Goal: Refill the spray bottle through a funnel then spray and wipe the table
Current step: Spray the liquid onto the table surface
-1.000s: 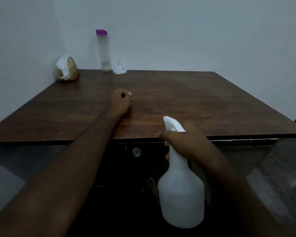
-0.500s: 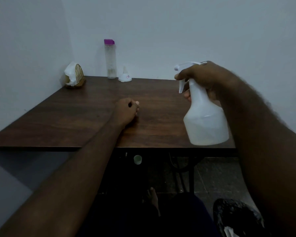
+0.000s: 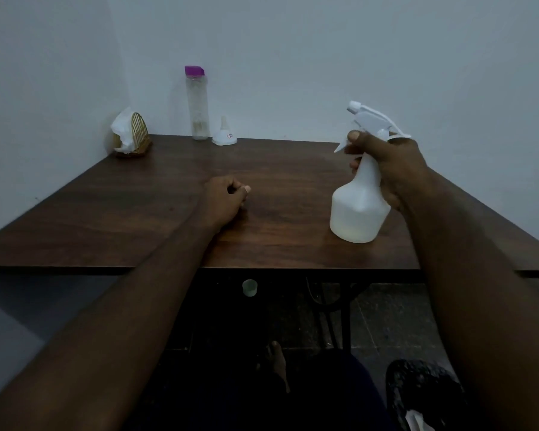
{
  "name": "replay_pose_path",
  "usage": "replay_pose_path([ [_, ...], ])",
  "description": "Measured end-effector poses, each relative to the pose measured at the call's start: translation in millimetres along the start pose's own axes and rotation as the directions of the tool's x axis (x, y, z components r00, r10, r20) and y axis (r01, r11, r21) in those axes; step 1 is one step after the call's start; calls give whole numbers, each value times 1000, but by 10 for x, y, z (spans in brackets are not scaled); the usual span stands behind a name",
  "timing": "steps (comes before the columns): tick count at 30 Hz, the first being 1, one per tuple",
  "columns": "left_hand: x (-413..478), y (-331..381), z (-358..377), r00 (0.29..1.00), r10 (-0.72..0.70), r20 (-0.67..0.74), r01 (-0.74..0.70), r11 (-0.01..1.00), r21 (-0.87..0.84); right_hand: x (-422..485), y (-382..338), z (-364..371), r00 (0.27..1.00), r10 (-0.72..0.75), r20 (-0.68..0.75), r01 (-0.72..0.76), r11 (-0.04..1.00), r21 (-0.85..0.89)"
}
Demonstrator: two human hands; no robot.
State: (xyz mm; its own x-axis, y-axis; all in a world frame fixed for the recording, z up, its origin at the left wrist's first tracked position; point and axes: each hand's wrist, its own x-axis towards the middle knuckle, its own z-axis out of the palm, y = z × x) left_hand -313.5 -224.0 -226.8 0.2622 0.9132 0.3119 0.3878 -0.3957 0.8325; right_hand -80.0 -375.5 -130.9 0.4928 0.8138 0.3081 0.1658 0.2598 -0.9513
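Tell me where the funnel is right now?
In the head view, the funnel sits wide end down at the far edge of the table by the wall, left of centre, just right of the tall purple-capped bottle.

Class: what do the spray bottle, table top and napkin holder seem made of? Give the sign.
Spray bottle: probably plastic, matte white, faintly translucent body. Table top: wood or wood-look laminate, dark grain streaks, soft sheen. Napkin holder: thin golden ribs, perhaps metal wire; too dim to be sure.

Right hand (image 3: 392, 169) grips spray bottle (image 3: 358, 213); left hand (image 3: 223, 202) fisted on table (image 3: 293, 169).
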Motion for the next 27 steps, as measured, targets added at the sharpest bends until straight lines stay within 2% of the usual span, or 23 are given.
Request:
replay_pose_path([
  [5, -38, 33, -5, 1000, 10, 1, -10, 999, 39, -154, 213, -50, 1000, -9, 7, 10, 967, -253],
  [8, -44, 61, -1, 999, 47, -12, -46, 995, 86, -283, 353, -76, 997, -54, -53, 28, 918, -394],
  [12, -46, 70, 16, 988, 152, -9, -147, 967, 206, -390, 460, -65, 977, -139, -162, 71, 927, -367],
  [16, -54, 104, 53, 963, 270, 6, -261, 924, 279, -341, 447, -50, 978, -110, -176, 43, 937, -346],
  [21, 77, 130, 140, 968, 241, 62, -248, 905, 346, -148, 322, -29, 991, -57, -120, 13, 941, -339],
  [27, 498, 215, 262, 961, 255, 102, -275, 885, 376, 600, 160, 74, 992, -79, -95, 43, 941, -336],
])
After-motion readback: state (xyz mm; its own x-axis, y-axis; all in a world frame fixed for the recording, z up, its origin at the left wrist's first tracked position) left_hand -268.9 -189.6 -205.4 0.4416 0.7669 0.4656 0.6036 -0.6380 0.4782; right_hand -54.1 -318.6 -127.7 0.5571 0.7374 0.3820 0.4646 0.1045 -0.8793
